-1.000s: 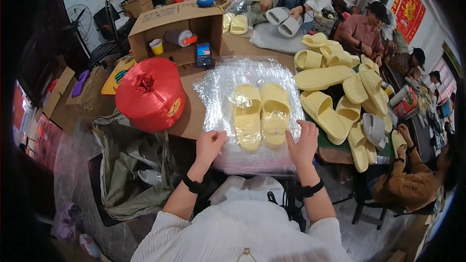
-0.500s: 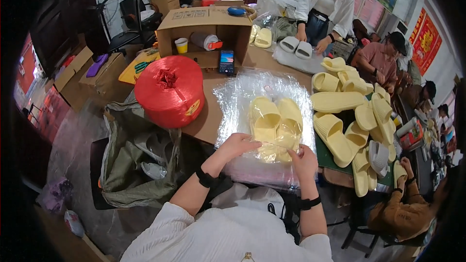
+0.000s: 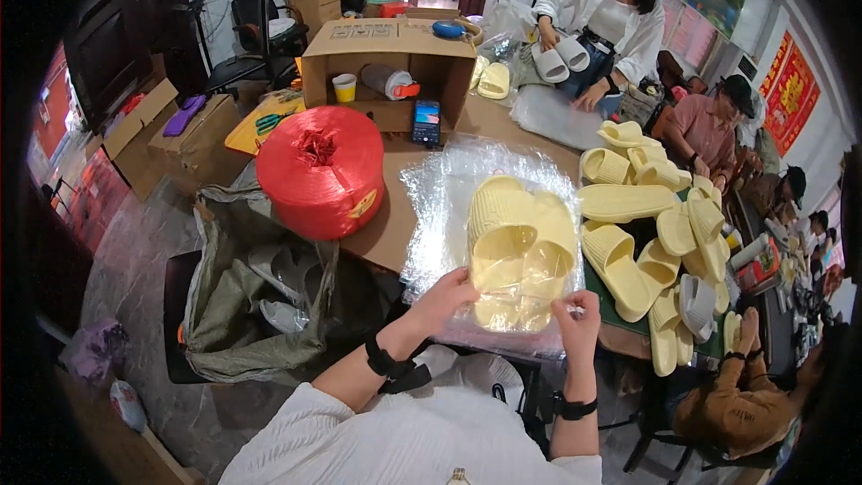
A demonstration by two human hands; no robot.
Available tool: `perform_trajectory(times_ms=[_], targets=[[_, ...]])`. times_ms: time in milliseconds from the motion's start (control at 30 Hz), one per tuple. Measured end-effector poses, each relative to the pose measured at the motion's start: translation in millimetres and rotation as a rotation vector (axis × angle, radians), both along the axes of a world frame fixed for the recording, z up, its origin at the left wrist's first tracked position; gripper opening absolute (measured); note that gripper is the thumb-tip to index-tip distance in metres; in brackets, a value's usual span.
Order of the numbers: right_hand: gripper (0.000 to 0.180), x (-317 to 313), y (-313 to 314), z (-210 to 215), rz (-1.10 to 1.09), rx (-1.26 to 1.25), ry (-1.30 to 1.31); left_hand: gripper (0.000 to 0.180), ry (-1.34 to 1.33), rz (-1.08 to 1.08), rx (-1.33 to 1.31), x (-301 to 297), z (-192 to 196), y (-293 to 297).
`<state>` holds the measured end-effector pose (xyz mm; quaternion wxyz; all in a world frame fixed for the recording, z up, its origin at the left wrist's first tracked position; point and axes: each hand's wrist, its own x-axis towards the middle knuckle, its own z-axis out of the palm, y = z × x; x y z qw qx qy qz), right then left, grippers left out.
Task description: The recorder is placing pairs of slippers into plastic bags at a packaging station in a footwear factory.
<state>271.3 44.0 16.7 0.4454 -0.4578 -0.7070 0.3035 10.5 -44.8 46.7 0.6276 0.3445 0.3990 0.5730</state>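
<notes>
Left hand [image 3: 446, 295] and right hand [image 3: 577, 321] pinching the near edge of a clear plastic bag [image 3: 489, 242], pale yellow slippers [image 3: 519, 242] inside (a pair, side by side), red twine spool [image 3: 320, 171] just left, loose slippers [image 3: 642, 242] heaped right

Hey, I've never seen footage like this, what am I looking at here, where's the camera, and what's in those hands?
There is no machine here. The picture comes from a wide fisheye camera worn on a person's head, looking down, so straight edges bend near the rim. The two forearms coming in from the bottom belong to that person.

The left hand and right hand both grip the near end of a pair of pale yellow slippers inside a clear plastic bag, lifted a little above a stack of more clear bags on the brown table.

Also on the table: a big red spool of plastic twine, an open cardboard box lying on its side with a cup and bottle inside, a phone, and a pile of loose yellow slippers to the right. Other people work around the far side.
</notes>
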Motion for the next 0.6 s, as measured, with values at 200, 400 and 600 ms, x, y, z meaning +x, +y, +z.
perform_trajectory(times_ms=[200, 400, 600], targets=[[0.052, -3, -47, 47, 0.221, -0.494, 0.492, 0.061, -0.259, -0.112, 0.129, 7, 9, -18], [0.060, -9, -60, 30, 0.058, -0.103, 0.418, 0.059, -0.131, -0.064, 0.096, 41, -3, -29], [0.061, -23, -82, 17, 0.186, -0.115, 0.307, 0.048, -0.147, -0.050, 0.037, 40, -13, -40]])
